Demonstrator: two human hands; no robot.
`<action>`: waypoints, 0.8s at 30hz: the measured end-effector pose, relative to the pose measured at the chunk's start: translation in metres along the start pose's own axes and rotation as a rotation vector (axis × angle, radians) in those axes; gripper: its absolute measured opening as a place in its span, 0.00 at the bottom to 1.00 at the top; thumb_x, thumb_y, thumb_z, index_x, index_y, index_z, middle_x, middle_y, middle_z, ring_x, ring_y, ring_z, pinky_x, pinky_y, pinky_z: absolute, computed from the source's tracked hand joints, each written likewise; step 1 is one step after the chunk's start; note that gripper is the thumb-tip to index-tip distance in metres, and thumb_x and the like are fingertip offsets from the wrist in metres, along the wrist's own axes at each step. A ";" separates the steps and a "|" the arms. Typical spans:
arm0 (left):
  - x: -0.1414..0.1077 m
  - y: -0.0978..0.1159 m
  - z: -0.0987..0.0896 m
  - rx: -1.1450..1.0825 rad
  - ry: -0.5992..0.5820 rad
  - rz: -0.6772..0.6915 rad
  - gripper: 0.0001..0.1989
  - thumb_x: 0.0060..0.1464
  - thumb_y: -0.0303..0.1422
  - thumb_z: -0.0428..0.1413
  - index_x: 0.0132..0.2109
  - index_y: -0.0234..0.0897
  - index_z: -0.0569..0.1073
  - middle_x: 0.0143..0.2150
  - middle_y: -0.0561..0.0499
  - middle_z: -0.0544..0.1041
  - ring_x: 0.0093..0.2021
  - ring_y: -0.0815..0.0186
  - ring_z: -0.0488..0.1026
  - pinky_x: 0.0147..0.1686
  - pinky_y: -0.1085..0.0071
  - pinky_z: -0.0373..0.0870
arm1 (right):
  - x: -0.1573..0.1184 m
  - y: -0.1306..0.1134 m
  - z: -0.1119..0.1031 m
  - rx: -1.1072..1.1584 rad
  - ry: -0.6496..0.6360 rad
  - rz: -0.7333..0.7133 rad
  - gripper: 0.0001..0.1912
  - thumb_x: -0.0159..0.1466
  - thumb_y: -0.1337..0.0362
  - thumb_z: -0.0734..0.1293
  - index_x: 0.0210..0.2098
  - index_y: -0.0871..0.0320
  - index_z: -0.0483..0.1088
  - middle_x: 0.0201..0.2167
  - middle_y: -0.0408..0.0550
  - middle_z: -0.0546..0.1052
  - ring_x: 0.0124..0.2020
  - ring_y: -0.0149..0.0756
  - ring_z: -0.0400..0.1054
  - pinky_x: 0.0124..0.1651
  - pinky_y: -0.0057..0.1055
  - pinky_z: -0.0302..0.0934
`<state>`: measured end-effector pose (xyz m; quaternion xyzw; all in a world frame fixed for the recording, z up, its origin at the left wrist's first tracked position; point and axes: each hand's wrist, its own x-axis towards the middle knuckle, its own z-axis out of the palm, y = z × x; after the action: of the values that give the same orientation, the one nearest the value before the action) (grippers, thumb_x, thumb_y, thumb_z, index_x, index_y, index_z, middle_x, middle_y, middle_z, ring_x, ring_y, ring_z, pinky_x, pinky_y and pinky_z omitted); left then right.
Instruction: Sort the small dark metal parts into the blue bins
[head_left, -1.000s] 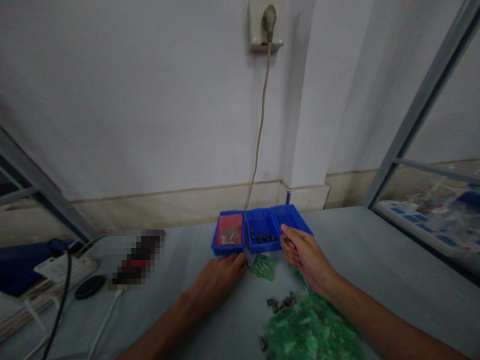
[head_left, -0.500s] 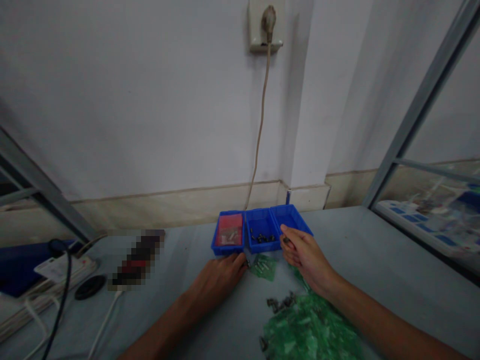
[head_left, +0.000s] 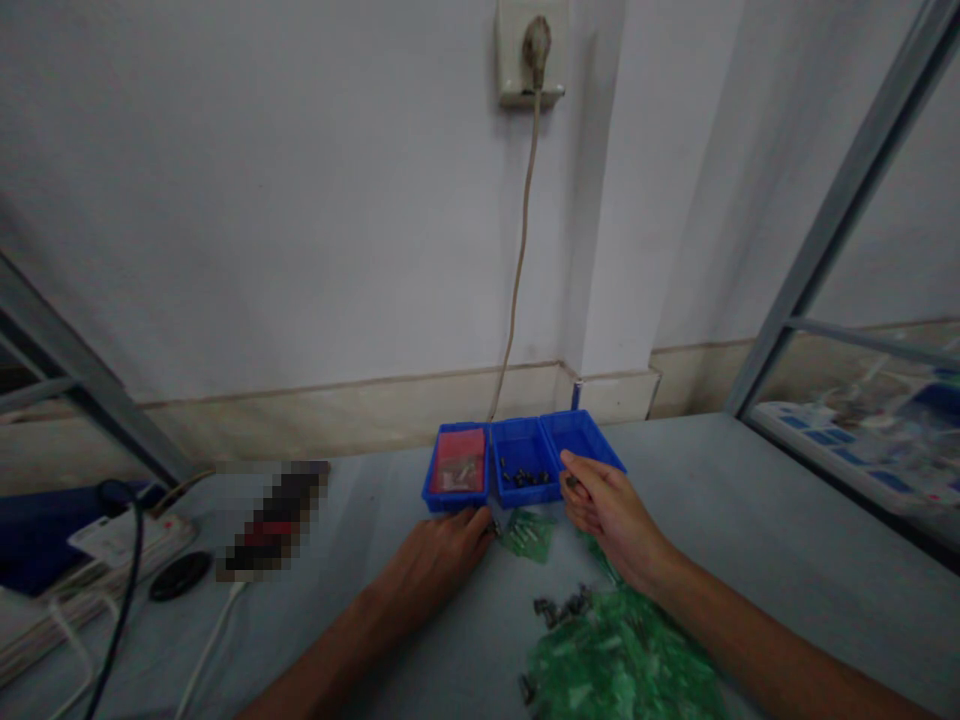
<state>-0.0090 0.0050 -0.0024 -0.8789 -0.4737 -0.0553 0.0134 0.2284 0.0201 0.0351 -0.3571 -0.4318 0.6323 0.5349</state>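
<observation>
My left hand (head_left: 457, 540) rests on the table just in front of the left blue tray (head_left: 429, 492), its fingers closed around a small metal part (head_left: 494, 527). Beside those fingertips lies a small green bag (head_left: 529, 535) with metal pieces inside. In a closed grip, my right hand (head_left: 607, 505) holds a small dark metal part (head_left: 572, 481) by the front of the right blue tray (head_left: 576, 436). Several small dark parts (head_left: 527, 478) sit in the middle blue tray (head_left: 521, 440). The left tray contains a pink sheet (head_left: 460, 446) and a clear bag (head_left: 457, 474).
A heap of green bags (head_left: 622, 660) lies at the near edge, with loose metal parts (head_left: 562, 606) beside it. To the left are a pixelated object (head_left: 277, 520), a black round item (head_left: 181, 576) and cables. Metal frames stand on both sides; a cord hangs from a wall socket (head_left: 531, 95).
</observation>
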 end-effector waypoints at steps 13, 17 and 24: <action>0.000 -0.001 0.003 -0.007 -0.005 -0.012 0.11 0.71 0.37 0.44 0.54 0.43 0.67 0.45 0.48 0.78 0.41 0.61 0.78 0.37 0.69 0.74 | 0.000 0.002 -0.001 0.011 0.007 0.005 0.27 0.59 0.45 0.72 0.20 0.56 0.57 0.15 0.32 0.53 0.15 0.22 0.39 0.17 0.26 0.36; 0.000 0.000 0.001 -0.006 -0.010 -0.013 0.11 0.71 0.36 0.43 0.54 0.43 0.66 0.45 0.49 0.78 0.41 0.60 0.78 0.37 0.67 0.75 | 0.001 0.001 -0.001 0.010 0.003 0.008 0.27 0.60 0.46 0.72 0.20 0.55 0.57 0.15 0.32 0.53 0.15 0.22 0.39 0.18 0.27 0.35; 0.000 0.001 -0.001 0.010 -0.026 -0.029 0.11 0.70 0.36 0.44 0.52 0.42 0.68 0.44 0.48 0.78 0.40 0.61 0.78 0.37 0.69 0.75 | 0.000 0.000 0.000 0.004 0.001 0.005 0.28 0.58 0.45 0.72 0.20 0.55 0.57 0.15 0.33 0.54 0.15 0.22 0.40 0.18 0.27 0.35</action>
<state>-0.0083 0.0047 -0.0016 -0.8725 -0.4867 -0.0417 0.0108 0.2282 0.0199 0.0353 -0.3575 -0.4292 0.6344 0.5343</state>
